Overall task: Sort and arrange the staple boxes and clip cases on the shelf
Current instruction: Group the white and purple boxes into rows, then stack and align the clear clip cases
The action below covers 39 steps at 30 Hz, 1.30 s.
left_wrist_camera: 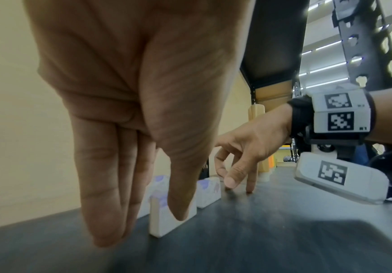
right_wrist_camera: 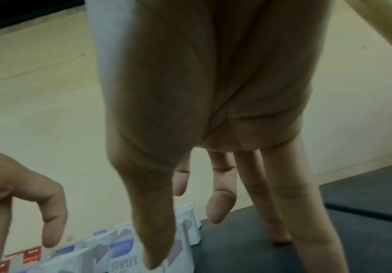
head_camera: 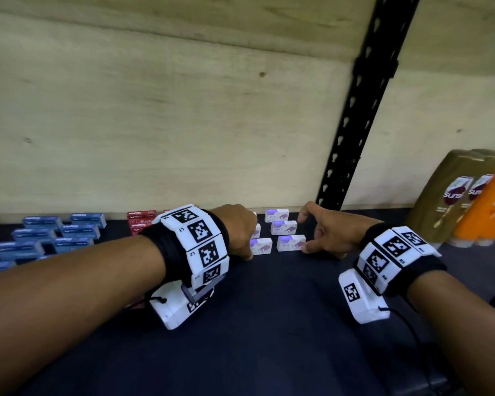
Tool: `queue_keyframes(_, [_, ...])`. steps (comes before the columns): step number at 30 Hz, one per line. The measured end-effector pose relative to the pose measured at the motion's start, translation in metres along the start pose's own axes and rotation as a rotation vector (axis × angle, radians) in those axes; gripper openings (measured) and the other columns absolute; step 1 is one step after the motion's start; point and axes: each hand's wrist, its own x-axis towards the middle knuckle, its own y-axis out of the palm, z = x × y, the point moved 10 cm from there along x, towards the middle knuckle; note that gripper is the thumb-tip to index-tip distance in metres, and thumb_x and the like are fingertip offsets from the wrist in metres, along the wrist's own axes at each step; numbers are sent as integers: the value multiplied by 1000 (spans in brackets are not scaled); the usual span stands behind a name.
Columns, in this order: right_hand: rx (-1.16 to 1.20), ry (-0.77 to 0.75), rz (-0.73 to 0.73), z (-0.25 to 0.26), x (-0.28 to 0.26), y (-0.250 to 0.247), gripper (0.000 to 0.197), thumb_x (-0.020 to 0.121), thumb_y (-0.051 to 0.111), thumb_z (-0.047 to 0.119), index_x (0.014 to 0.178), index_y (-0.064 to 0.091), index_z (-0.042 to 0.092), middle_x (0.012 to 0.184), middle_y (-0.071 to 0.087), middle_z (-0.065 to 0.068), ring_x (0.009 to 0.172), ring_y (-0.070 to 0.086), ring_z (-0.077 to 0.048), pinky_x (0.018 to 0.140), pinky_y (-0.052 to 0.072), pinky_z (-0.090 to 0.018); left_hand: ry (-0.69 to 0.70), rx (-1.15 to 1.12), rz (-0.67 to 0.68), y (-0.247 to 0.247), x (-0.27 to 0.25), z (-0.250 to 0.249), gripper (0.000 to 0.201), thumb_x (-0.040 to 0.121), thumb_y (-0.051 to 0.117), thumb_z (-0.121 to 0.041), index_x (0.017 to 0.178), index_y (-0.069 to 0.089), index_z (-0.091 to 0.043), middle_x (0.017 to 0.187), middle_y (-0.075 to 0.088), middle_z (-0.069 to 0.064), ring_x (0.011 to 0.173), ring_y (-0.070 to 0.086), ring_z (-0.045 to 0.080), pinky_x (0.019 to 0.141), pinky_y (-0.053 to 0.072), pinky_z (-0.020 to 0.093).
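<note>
A person's two bare forearms reach over a dark shelf [head_camera: 269, 338] toward its back edge, where a pale wooden back panel [head_camera: 183, 124] rises. Both wrists wear black bands carrying white blocks printed with square black-and-white markers.

A cluster of white staple boxes [head_camera: 284, 227] with purple print stands in two short columns near the middle of the back edge. The left hand [head_camera: 237, 231] sits at the left side of this cluster, its fingers [left_wrist_camera: 106, 184] straight and pressed together, pointing down, with the thumb lying against the front left box [left_wrist_camera: 164, 218]. The right hand [head_camera: 326, 234] is at the cluster's right side; its fingers [right_wrist_camera: 274, 203] are loosely spread and nearly straight, with fingertips touching the shelf just beside the front right box [head_camera: 291, 243]. Neither hand visibly closes around a box.

Red staple boxes [head_camera: 140, 222] are stacked just left of the left wrist. Blue staple boxes [head_camera: 55, 232] lie in rows toward the left end of the shelf. At the right end stand bottles [head_camera: 455, 201] in brown and orange. A black perforated upright post [head_camera: 355, 115] runs up the back.
</note>
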Motion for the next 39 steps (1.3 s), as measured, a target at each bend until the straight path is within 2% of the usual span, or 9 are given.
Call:
queue_keyframes(3, [-42, 4, -1, 3, -5, -7, 48, 85, 73, 42, 120, 40, 31, 88, 62, 2, 70, 60, -16, 68, 51, -29, -22, -30, -45, -15, -12, 16, 44, 87, 69, -42, 114, 58, -8, 101, 61, 5, 80, 54, 20, 57, 38, 25])
queue_keyframes(5, [-133, -5, -55, 9, -5, -18, 42, 83, 73, 48, 113, 47, 33, 96, 58, 5, 87, 59, -15, 81, 49, -28, -32, -39, -84, -29, -23, 29, 48, 86, 69, -44, 117, 58, -9, 107, 63, 6, 86, 57, 22, 65, 41, 27])
queue_keyframes(8, [-164, -85, -136, 41, -4, -35, 32, 80, 73, 52, 101, 55, 35, 95, 56, 10, 91, 59, -14, 83, 49, -29, -76, -34, -135, -46, -46, 54, 51, 86, 67, -48, 120, 57, -12, 109, 62, 4, 89, 56, 21, 70, 42, 29])
queue_keyframes(12, [-180, -232, -146, 119, -10, -38, 29, 86, 67, 51, 108, 55, 35, 109, 53, 9, 95, 55, -12, 91, 47, -30, -166, 0, -184, -60, -87, 101, 48, 87, 64, -51, 114, 64, -11, 104, 67, 3, 93, 63, 23, 76, 50, 32])
queue_keyframes(18, [-207, -505, -118, 260, -24, -9, 31, 89, 60, 55, 113, 53, 36, 117, 53, 10, 102, 56, -13, 89, 46, -29, -351, -23, -231, -64, -166, 189, 43, 86, 61, -56, 115, 60, -24, 109, 64, -7, 97, 57, 17, 79, 44, 30])
queue_keyframes(27, [-214, -865, -104, 451, -66, 50, 30, 91, 60, 53, 112, 57, 33, 107, 59, 12, 96, 57, -12, 85, 47, -31, -650, -94, -288, -26, -321, 310, 25, 84, 63, -57, 93, 63, -33, 95, 66, -11, 90, 60, 14, 82, 50, 32])
queue_keyframes(30, [-195, -922, -77, 493, -76, 69, 25, 91, 60, 53, 106, 58, 33, 94, 60, 16, 86, 58, -7, 75, 46, -27, -699, -110, -295, -11, -363, 333, 26, 86, 61, -56, 97, 65, -33, 93, 66, -13, 92, 60, 13, 82, 49, 30])
queue_keyframes(34, [-206, -945, -11, 531, -79, 99, 26, 91, 61, 53, 107, 58, 33, 96, 64, 14, 88, 61, -8, 81, 50, -29, -729, -192, -243, 29, -402, 360, 27, 90, 56, -55, 107, 66, -37, 105, 68, -15, 94, 61, 7, 86, 49, 28])
queue_keyframes(39, [-236, -957, 65, 564, -79, 136, 24, 91, 61, 53, 105, 56, 34, 99, 65, 12, 85, 60, -8, 83, 51, -32, -796, -222, -276, 71, -433, 391, 28, 95, 51, -49, 120, 61, -43, 128, 60, -7, 101, 53, 11, 86, 39, 26])
